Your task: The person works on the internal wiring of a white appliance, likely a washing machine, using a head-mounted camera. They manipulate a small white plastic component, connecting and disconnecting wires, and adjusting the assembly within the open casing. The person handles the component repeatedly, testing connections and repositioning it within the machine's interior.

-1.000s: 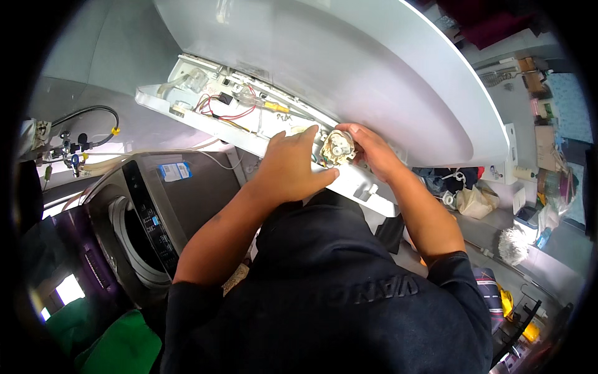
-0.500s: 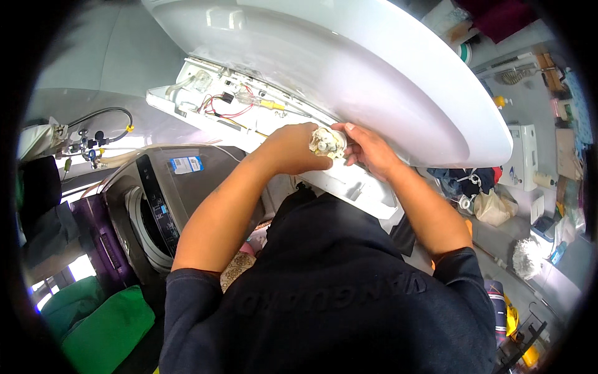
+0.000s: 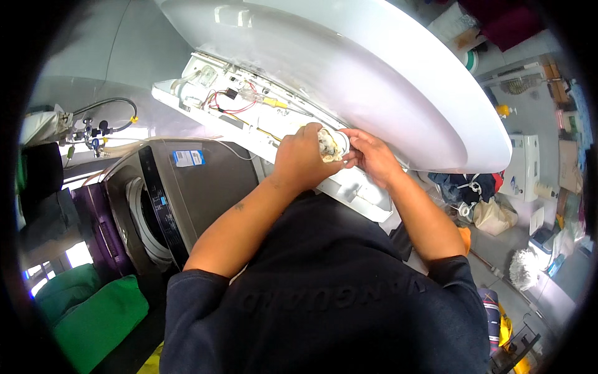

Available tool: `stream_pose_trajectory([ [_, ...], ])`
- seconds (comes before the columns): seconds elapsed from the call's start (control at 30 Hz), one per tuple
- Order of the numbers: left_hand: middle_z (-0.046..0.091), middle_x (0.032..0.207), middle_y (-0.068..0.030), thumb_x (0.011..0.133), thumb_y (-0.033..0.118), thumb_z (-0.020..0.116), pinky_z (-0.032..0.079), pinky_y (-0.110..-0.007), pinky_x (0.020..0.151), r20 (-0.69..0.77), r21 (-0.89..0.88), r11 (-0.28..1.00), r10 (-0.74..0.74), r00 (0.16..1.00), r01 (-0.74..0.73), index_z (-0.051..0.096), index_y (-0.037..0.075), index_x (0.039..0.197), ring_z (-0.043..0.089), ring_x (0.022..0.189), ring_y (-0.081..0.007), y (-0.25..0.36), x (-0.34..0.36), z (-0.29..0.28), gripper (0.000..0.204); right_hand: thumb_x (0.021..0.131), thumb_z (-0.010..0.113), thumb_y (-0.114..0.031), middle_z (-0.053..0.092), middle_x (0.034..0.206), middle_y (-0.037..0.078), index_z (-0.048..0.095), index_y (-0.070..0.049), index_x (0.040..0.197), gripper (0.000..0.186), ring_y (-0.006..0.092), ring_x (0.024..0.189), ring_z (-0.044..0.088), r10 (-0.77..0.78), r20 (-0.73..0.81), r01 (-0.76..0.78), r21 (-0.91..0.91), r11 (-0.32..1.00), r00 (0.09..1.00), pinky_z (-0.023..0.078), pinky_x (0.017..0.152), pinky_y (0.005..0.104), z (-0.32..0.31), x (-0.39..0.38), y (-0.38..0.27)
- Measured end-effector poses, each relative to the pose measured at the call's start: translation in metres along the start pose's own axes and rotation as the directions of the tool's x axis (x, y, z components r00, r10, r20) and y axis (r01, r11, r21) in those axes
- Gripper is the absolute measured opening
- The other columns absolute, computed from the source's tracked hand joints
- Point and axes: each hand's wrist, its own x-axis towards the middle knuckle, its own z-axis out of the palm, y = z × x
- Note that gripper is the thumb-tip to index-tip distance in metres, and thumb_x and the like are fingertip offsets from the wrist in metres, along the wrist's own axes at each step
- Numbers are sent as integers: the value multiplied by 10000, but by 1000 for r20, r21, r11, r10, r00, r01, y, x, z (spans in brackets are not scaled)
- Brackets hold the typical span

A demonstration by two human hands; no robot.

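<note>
1 off-white round part point(image 3: 329, 147) sits at 1 o'clock from mid-view, over a long white housing point(image 3: 358, 196). The left hand point(image 3: 300, 156) is clamped on its 9 o'clock side, fingers curled around it; the right hand point(image 3: 374, 157) grips its 3 o'clock rim between thumb and fingers. Toward 10 o'clock from the part, a yellow connector point(image 3: 271, 102) and a black block point(image 3: 231, 93) lie in the housing. A washing machine point(image 3: 218, 181) stands at 9 o'clock.
</note>
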Motion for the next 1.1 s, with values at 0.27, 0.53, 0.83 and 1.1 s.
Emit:
stream_pose_trajectory([
  [0.27,679,1122,-199,670,372,871,463,-452,942,-18,-5,996,85,996,-85,591,-16,1223,654,1038,-355,-5,-4,2,732,1047,433,-98,656,1069,104,526,-5,1402,378,154,876,677,39,12,-39,26,999,999,531,756,276,-6,1,6],
  [0.53,653,1166,-198,638,334,888,434,-468,978,-80,-72,980,179,981,-185,585,-20,1229,622,1100,-362,-10,-4,4,752,1050,454,-121,653,933,71,569,24,1286,300,136,758,645,103,-83,-108,-64,992,991,529,669,274,-3,2,4],
  [0.83,633,1152,-169,638,291,889,416,-464,982,-124,-67,970,223,967,-233,571,-4,1241,603,1116,-338,-14,-8,7,742,1048,534,-318,573,698,6,605,-65,857,325,105,556,528,148,-154,-162,-81,984,977,437,512,266,3,5,1],
  [1.1,628,1156,-170,644,282,885,407,-466,994,-133,-70,966,237,962,-248,561,-8,1253,600,1118,-336,-16,-8,8,749,1042,550,-353,496,611,-11,547,-95,755,386,111,497,457,170,-169,-184,-66,981,971,359,461,274,6,5,-1],
])
